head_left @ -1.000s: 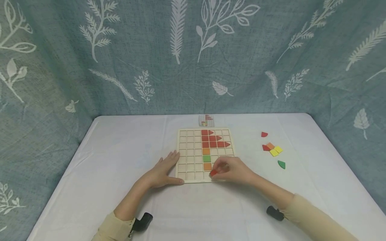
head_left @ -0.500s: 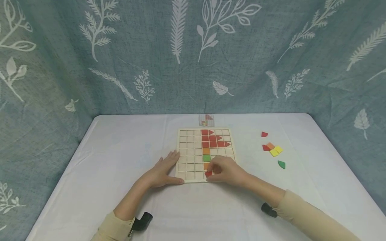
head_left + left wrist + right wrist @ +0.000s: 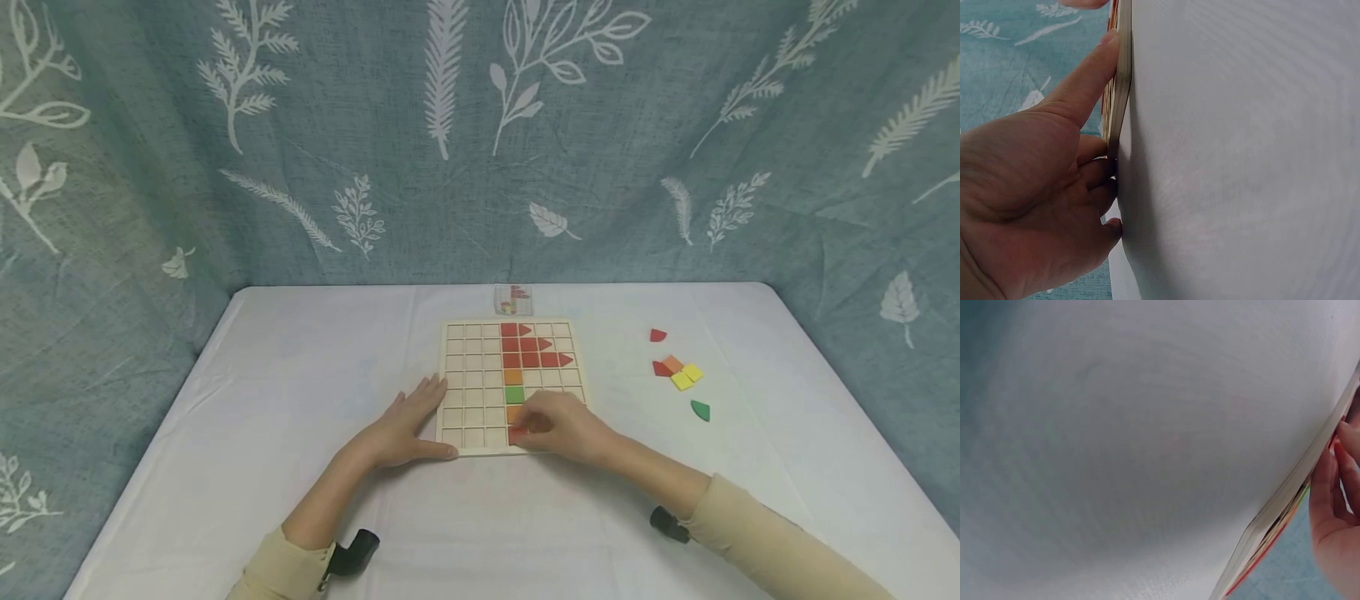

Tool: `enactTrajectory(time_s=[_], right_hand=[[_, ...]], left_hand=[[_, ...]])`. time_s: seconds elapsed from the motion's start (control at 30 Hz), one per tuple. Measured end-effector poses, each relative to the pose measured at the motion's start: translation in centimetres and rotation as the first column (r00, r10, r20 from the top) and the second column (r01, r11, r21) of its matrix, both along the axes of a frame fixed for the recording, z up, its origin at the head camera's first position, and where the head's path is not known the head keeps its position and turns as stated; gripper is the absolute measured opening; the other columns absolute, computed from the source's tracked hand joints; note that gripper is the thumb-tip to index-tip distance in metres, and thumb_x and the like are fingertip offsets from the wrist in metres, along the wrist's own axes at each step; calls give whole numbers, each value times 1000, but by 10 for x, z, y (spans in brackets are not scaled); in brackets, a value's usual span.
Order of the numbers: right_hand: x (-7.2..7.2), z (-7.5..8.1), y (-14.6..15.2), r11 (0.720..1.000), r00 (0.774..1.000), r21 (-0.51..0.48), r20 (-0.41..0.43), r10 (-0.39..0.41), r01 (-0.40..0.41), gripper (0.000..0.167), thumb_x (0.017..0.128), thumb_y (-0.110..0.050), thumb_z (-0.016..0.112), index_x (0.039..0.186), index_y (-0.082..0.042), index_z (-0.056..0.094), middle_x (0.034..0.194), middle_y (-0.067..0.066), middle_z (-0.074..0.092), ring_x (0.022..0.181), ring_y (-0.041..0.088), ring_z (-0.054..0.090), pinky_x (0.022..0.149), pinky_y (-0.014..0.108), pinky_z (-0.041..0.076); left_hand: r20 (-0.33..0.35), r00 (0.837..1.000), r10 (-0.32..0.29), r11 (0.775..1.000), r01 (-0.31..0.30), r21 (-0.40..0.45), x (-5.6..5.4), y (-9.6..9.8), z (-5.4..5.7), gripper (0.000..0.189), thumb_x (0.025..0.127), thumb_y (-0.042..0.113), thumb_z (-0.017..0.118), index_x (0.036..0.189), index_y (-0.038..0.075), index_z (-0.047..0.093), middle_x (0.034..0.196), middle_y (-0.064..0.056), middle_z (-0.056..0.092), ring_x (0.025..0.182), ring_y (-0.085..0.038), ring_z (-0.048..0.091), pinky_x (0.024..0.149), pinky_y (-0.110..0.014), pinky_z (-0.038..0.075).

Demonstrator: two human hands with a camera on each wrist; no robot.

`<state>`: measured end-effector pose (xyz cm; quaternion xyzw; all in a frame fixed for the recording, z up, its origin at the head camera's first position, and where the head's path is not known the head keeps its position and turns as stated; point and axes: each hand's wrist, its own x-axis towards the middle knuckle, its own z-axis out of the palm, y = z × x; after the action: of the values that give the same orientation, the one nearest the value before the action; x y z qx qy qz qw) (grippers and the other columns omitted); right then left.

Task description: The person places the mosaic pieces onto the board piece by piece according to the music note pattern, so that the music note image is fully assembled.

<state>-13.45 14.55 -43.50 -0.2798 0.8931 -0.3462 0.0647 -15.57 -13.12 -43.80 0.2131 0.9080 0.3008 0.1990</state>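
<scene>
A wooden grid board [image 3: 474, 392] lies on the table, with red, orange and green tiles in some of its cells. Against its left edge rests my left hand [image 3: 405, 425], fingers spread and thumb across the near corner; the left wrist view shows the thumb [image 3: 1088, 81] along the rim. My right hand [image 3: 568, 427] pinches a red tile [image 3: 514, 436] at the nearest row, below an orange tile [image 3: 513, 414]. Part of the red tile is hidden by the fingers. In the right wrist view, fingertips [image 3: 1321, 487] are close over the board's face.
To the right of the board lie loose tiles: red [image 3: 657, 335], orange [image 3: 672, 363], yellow [image 3: 682, 380] and green [image 3: 701, 410]. A small picture card [image 3: 513, 300] sits just behind the board. A patterned curtain [image 3: 480, 167] hangs beyond the white table [image 3: 315, 358].
My right hand has moved slightly left with the red tile, which has turned and now lies squarer in the near-row cell below the orange tile. The left hand has stayed in place.
</scene>
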Motion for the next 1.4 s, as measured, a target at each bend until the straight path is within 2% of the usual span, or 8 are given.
enactTrajectory(time_s=[0.17, 0.37, 0.57, 0.73, 0.97, 1.07, 1.13, 1.4], right_hand=[[0, 1, 2, 999, 999, -36, 34, 4, -3, 18, 83, -16, 79, 99, -16, 72, 92, -12, 67, 84, 6, 61, 76, 24, 54], [-2, 7, 21, 980, 976, -96, 144, -162, 176, 12, 87, -22, 75, 100, -21, 74, 92, -13, 67, 89, 9, 61, 84, 29, 55], [-4, 16, 60, 929, 924, -90, 177, -339, 359, 19, 90, -27, 72, 105, -16, 74, 98, -5, 68, 95, 17, 61, 82, 34, 53], [-8, 19, 105, 882, 879, -38, 116, -463, 469, 23, 92, -26, 70, 109, -11, 72, 102, 2, 69, 99, 23, 63, 80, 36, 54], [-6, 21, 169, 789, 785, 68, 82, -614, 610, 37, 95, -33, 64, 119, -4, 66, 112, 17, 65, 106, 33, 56, 79, 37, 51], [-5, 19, 185, 760, 757, 125, 79, -649, 638, 38, 95, -30, 65, 119, 0, 64, 111, 20, 64, 101, 33, 56, 76, 34, 50], [-4, 18, 192, 753, 755, 160, 63, -653, 638, 37, 93, -26, 66, 115, 3, 64, 105, 20, 65, 95, 32, 58, 72, 32, 51], [-7, 14, 194, 765, 784, 213, -12, -620, 608, 32, 86, -20, 74, 103, 6, 64, 88, 15, 66, 80, 27, 58, 64, 29, 49]], left_hand=[[0, 1000, 1, 1000, -1, -5, 0, 0, 1, 106, 77, 41, 80, 154, 1, 19, 161, -16, 12, 149, -29, 3, 120, -48, 0], [2, 1000, 4, 1000, -4, 3, 1, 1, 1, 106, 76, 41, 80, 154, 0, 21, 161, -17, 13, 149, -30, 4, 120, -48, 0], [-7, 1000, 5, 1000, -5, 3, 0, 0, 1, 107, 76, 42, 80, 154, 0, 21, 161, -17, 13, 149, -30, 4, 119, -49, 0], [-10, 1000, 7, 1000, -7, 4, 0, 1, 0, 107, 76, 42, 80, 154, 0, 21, 161, -16, 13, 149, -29, 5, 120, -49, 1], [-17, 1000, 9, 1000, -9, -3, -1, 1, -1, 106, 76, 42, 80, 154, 0, 21, 161, -16, 13, 149, -29, 5, 120, -49, 1], [-14, 1000, 12, 1000, -12, -5, -1, 2, 0, 106, 76, 42, 80, 154, 0, 21, 161, -16, 13, 149, -29, 5, 120, -49, 1], [-12, 1000, 14, 1000, -14, -7, -1, 3, 0, 106, 76, 43, 80, 154, 1, 21, 161, -16, 13, 149, -29, 5, 120, -49, 1], [0, 1000, 15, 1000, -15, -2, -3, 4, 0, 106, 76, 42, 80, 154, 1, 21, 161, -16, 13, 149, -29, 4, 120, -48, 1]])
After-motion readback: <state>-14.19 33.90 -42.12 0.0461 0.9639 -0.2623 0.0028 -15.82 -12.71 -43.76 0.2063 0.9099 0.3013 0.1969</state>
